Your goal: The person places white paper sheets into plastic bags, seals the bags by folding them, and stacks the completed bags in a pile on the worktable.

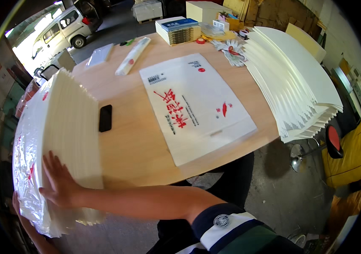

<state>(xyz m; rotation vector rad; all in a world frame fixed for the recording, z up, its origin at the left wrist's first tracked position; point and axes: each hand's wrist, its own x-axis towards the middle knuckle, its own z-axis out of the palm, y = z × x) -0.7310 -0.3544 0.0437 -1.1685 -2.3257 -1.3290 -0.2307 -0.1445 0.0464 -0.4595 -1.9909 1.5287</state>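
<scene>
A thick stack of white paper bags (68, 127), partly wrapped in clear plastic, stands on edge at the left end of the wooden table (134, 148). My right hand (59, 180) lies flat against the bags' lower edges, fingers spread, with its arm reaching across from the lower right. My left hand (17, 203) curls around the plastic-covered side from below; most of it is hidden behind the stack. A single white bag with red print (197, 106) lies flat in the table's middle, away from both hands.
A black phone (105, 118) lies beside the stack. A fanned pile of white bags (295, 80) overhangs the table's right edge. At the far end are a wrapped roll (133, 55), a stack of booklets (178, 29), red tape (200, 41) and gloves (231, 51). A red stool (333, 142) stands right.
</scene>
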